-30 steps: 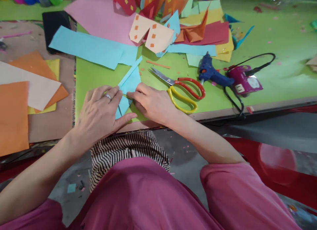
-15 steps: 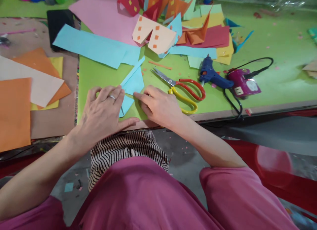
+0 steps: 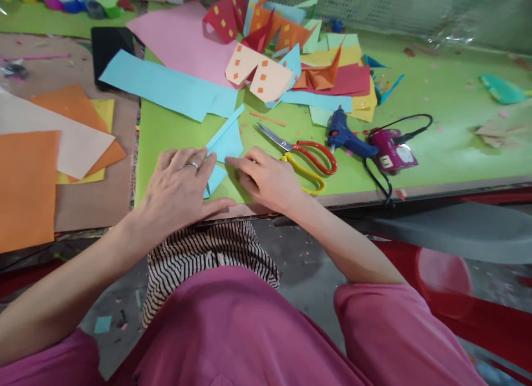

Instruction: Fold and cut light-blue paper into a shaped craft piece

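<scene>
A folded light-blue paper point(image 3: 228, 143) lies on the green table top point(image 3: 162, 139) near its front edge. My left hand point(image 3: 177, 181) rests flat over the paper's left part, fingers spread and thumb pointing right, a ring on one finger. From the right, my right hand point(image 3: 266, 181) touches the paper's edge with its index fingertip; its other fingers are curled beneath and nothing shows in them. Scissors point(image 3: 291, 148) with one red and one yellow handle lie just right of my right hand. Part of the paper is hidden under my left hand.
A blue glue gun point(image 3: 349, 137) and a magenta box point(image 3: 393, 150) with a black cable lie to the right. Behind are blue strips point(image 3: 158, 84), pink paper point(image 3: 183, 39) and a cream cutout point(image 3: 260, 72). Orange sheets point(image 3: 29, 189) lie left. A grey stool point(image 3: 457, 228) stands below the edge.
The camera view has shifted slightly, showing more of the table's right side. Both hands stay at the blue paper in nearly the same pose.
</scene>
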Action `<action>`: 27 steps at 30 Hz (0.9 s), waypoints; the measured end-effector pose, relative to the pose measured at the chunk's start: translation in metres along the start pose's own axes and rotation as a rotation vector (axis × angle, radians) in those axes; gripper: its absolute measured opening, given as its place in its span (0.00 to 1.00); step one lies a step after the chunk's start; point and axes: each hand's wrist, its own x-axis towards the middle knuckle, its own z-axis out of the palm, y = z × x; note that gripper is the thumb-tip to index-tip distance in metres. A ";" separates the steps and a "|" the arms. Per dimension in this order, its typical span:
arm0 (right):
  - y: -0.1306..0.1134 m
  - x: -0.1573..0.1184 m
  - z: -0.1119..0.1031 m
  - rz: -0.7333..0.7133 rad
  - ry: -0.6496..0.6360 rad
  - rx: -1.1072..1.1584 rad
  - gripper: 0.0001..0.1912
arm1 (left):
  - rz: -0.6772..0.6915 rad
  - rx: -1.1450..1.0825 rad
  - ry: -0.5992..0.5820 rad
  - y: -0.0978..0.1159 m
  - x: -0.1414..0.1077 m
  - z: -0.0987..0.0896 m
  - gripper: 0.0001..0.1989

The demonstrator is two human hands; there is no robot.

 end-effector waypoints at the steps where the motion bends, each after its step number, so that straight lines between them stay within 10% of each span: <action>1: 0.000 0.000 0.000 -0.010 -0.011 -0.010 0.22 | -0.002 0.002 -0.003 0.001 0.000 0.000 0.42; 18: 0.000 0.002 -0.001 -0.011 -0.039 0.078 0.23 | -0.078 -0.013 0.039 0.006 0.002 0.004 0.30; 27: 0.021 0.005 -0.012 -0.152 0.138 0.105 0.18 | 0.138 -0.007 0.004 -0.044 -0.008 -0.013 0.23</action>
